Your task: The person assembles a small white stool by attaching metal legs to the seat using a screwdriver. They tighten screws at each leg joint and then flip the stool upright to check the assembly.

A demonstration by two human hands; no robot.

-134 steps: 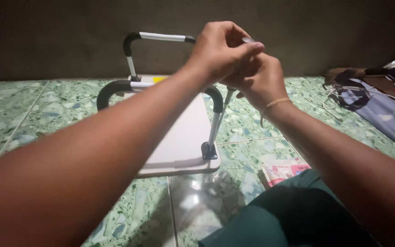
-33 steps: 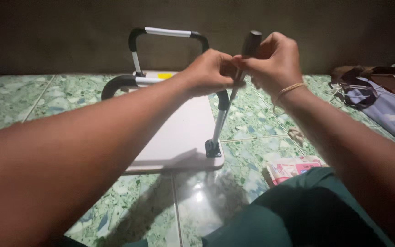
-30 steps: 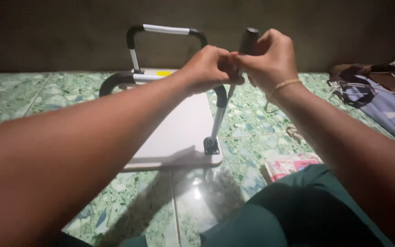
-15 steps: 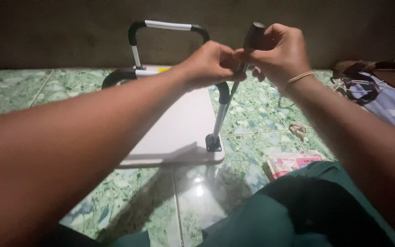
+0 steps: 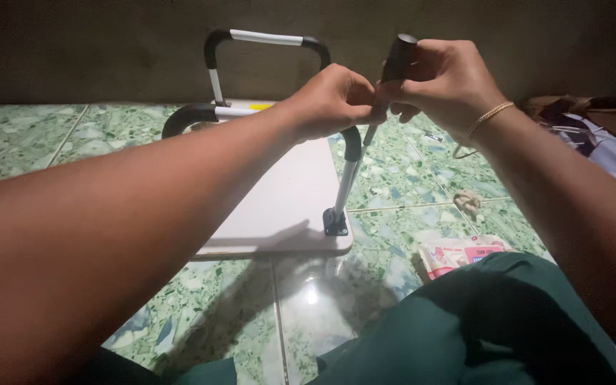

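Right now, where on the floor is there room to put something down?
The green tile floor left of the upturned white folding table is bare. So is the shiny patch between the table's near edge and the green-clad knee. The right is crowded: a pink packet, a small scrap and a pile of cloth.

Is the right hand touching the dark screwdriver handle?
Touching. The head view shows the right hand wrapped around the dark screwdriver handle, with the fingers closed on it and no gap between them.
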